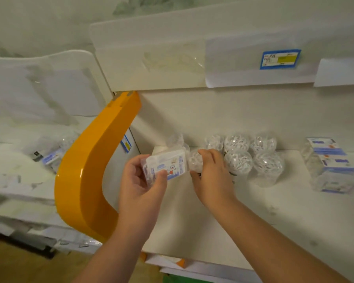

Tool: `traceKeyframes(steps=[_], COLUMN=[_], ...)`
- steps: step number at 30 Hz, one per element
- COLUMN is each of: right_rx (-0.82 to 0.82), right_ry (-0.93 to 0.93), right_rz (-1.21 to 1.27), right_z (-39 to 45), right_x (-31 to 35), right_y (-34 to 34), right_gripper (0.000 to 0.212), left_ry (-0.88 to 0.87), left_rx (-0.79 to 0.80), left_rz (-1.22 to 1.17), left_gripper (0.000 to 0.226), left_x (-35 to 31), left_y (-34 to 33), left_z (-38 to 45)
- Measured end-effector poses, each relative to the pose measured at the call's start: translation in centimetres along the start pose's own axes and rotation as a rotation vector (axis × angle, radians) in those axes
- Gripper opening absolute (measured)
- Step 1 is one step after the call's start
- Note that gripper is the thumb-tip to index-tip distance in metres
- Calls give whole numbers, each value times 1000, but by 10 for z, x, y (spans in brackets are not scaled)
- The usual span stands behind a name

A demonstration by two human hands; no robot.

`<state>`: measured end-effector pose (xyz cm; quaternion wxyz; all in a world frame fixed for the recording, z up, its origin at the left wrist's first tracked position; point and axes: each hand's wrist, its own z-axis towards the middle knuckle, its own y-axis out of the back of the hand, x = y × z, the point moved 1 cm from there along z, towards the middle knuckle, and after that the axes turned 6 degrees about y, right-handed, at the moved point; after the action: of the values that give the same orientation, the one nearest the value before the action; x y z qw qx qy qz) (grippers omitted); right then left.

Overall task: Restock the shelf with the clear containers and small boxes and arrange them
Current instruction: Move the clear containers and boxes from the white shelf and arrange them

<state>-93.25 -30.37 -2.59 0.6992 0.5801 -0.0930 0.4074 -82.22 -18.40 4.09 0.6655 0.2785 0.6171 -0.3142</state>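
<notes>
My left hand [143,180] grips a small clear box [165,164] with a blue-and-white cartoon label, held just above the white shelf [253,217]. Right beside it, my right hand [212,176] curls round a clear round container [195,162] of white swabs standing on the shelf. Several more round clear containers [245,154] stand in two rows to the right. Another round container [175,139] sits behind the box. A stack of small clear boxes [329,164] with blue labels stands at the far right.
An orange curved shelf end [90,170] rises at the left of the shelf. The upper shelf front [172,64] carries a blue price tag [279,59]. More boxes [51,158] lie on the neighbouring shelf at the left.
</notes>
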Motion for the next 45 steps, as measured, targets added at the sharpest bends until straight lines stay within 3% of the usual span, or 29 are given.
traceKeyframes(steps=[9,17,30,38,45], right_rx=[40,-29,-122,-61,-52], right_ry=[103,-61,-232,-262,-224], right_rz=[16,-34,-80,-122,-107], right_z=[-57,-98,-173,-189,-185], right_x=[-34,-112,-181,-192,-189], right_y=[78,163,259,270,270], right_gripper=[55,50,49,49,49], left_ry=[13,6,-29,-141,-221], left_rx=[158,427,754,635,535], left_rz=[43,9,273,465,491], left_gripper=[25,37,35,34,45], left_x=[14,22,68,97,104], left_y=[-36,-123,-268,-294,-297], left_z=[8,-15,-77,-84,-83])
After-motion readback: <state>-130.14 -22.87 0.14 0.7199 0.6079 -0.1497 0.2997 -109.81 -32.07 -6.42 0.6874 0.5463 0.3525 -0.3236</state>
